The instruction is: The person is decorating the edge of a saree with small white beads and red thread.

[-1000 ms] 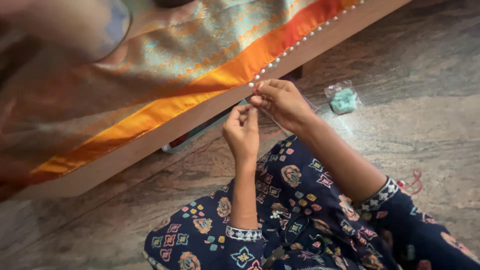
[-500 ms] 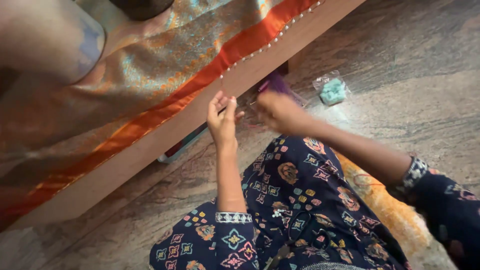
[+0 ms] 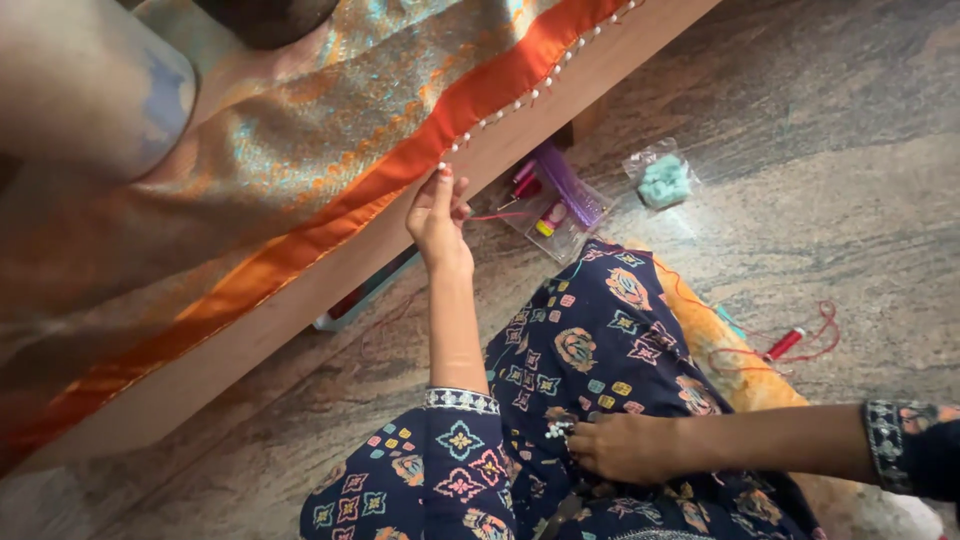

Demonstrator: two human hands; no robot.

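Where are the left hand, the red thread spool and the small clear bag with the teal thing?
left hand point(image 3: 438, 215): head view, back of the hand.
red thread spool point(image 3: 784, 344): head view, its middle.
clear bag point(image 3: 664, 180): head view, teal content.

The mottled grey-brown stone floor point(image 3: 850, 120) carries a clear plastic box of thread spools point(image 3: 556, 205), a small clear bag of pale green beads point(image 3: 662, 180), a red thread spool with loose red thread point(image 3: 785, 343), and an orange cushion point(image 3: 740, 365)
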